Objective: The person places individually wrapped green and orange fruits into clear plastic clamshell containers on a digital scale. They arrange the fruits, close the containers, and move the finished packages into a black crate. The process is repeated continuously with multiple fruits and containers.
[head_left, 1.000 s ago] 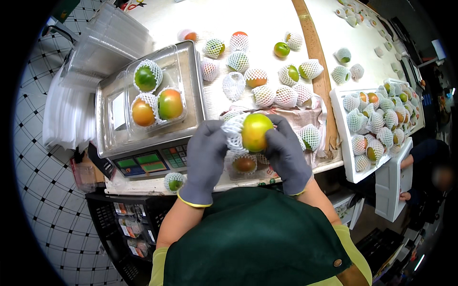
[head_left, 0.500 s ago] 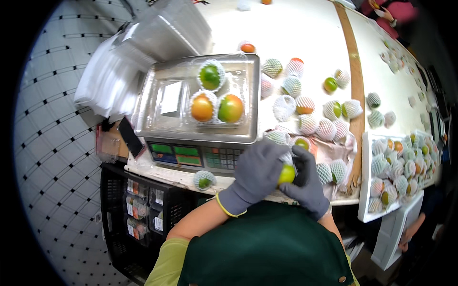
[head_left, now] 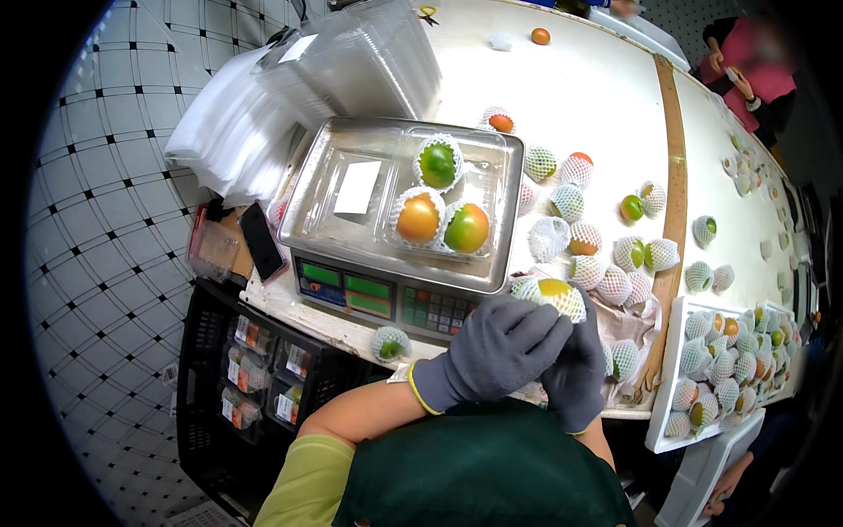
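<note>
- We are seeing white labels with orange patches on the clear packs [head_left: 248, 372] in the black crate [head_left: 195, 369] at the near left, their printing being too small for us to read
- A white rectangular label [head_left: 357, 188] is lying to the left of three tomatoes [head_left: 442, 165] at the clear plastic box [head_left: 479, 183], and the scale [head_left: 395, 270] beneath is showing two green display panels [head_left: 367, 287] beside its keys, with marks we are not making out
- We are holding a netted tomato [head_left: 558, 297] in front of us, just beyond the scale's near right corner; its longer visible extent is running from far left to near right, and a bare yellow-green patch is facing up
- Our left hand [head_left: 502, 347], in a smooth grey glove with a yellow cuff, is curling its fingers partly closed at the tomato's near side
- Our right hand [head_left: 575, 376], also gloved, is cupping from the right and below, partly closed; we are not able to tell how its fingertips are meeting the fruit
- White foam mesh is stretching in diamonds over the round fruit [head_left: 612, 286] on the pale table [head_left: 597, 97] and in the white foam tray [head_left: 667, 386] at right
</note>
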A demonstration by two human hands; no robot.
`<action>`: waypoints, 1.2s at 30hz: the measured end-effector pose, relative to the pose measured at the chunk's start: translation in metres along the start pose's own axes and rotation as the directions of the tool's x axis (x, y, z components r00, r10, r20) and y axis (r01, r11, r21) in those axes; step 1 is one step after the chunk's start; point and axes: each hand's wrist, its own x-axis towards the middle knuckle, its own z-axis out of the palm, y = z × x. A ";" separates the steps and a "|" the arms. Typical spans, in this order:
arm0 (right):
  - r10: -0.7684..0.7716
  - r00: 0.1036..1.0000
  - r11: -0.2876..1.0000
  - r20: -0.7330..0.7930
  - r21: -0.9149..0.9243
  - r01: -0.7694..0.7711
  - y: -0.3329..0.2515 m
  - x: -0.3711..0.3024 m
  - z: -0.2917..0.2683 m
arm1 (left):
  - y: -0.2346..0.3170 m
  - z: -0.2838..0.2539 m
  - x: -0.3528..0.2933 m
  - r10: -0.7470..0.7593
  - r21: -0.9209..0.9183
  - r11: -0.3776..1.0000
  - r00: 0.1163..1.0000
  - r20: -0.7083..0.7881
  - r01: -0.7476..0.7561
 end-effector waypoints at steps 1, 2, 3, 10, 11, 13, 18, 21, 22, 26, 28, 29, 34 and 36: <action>0.035 0.995 0.981 0.096 0.185 -0.052 -0.001 0.001 -0.005 | -0.003 -0.001 0.000 0.020 -0.011 1.000 1.000 -0.022 -0.020; 0.040 0.997 0.993 0.073 0.104 -0.048 -0.001 0.001 -0.003 | -0.006 -0.002 0.000 0.039 -0.022 0.999 0.998 -0.044 -0.040; 0.043 0.998 0.999 0.051 0.023 -0.044 -0.001 0.001 -0.002 | -0.007 -0.002 -0.001 0.081 -0.042 0.996 0.995 -0.055 -0.083; 0.002 0.999 0.994 0.041 0.105 -0.007 -0.027 0.044 -0.013 | -0.050 -0.034 -0.004 -0.061 0.108 0.994 0.960 0.273 0.032; -0.040 0.998 0.998 0.043 0.043 0.038 -0.032 0.048 -0.019 | -0.063 -0.047 -0.001 -0.126 0.203 0.975 0.976 0.178 0.089; -0.072 0.996 0.996 0.046 -0.044 0.074 -0.037 0.054 -0.032 | -0.092 -0.068 0.019 -0.200 0.202 0.961 0.979 0.039 0.189; 0.004 0.998 0.989 0.059 -0.149 0.005 -0.030 0.069 -0.019 | -0.133 -0.077 0.056 -0.297 0.194 0.954 0.811 0.504 0.228; -0.066 0.987 0.962 0.147 -0.255 0.102 -0.029 0.073 0.014 | -0.132 -0.062 0.081 -0.383 0.306 0.921 0.414 0.826 0.243; -0.107 0.981 0.942 0.163 -0.298 0.153 -0.029 0.076 0.023 | -0.132 -0.061 0.086 -0.385 0.297 0.916 0.385 0.839 0.269; -0.159 0.966 0.890 0.204 -0.393 0.229 -0.033 0.092 0.052 | -0.136 -0.058 0.075 -0.365 0.220 0.917 0.473 0.802 0.334; -0.160 0.965 0.907 0.209 -0.355 0.227 -0.030 0.098 0.061 | -0.135 -0.061 0.065 -0.336 0.179 0.932 0.567 0.752 0.316; -0.161 0.964 0.911 0.214 -0.343 0.228 -0.030 0.102 0.066 | -0.133 -0.064 0.063 -0.325 0.173 0.938 0.593 0.737 0.299; -0.124 0.969 0.941 0.214 -0.285 0.183 -0.021 0.112 0.070 | -0.159 -0.075 0.076 -0.590 0.390 0.796 0.738 0.327 0.464; -0.134 0.965 0.936 0.224 -0.290 0.197 -0.018 0.116 0.073 | -0.163 -0.065 0.097 -0.692 0.553 0.717 0.524 0.496 0.424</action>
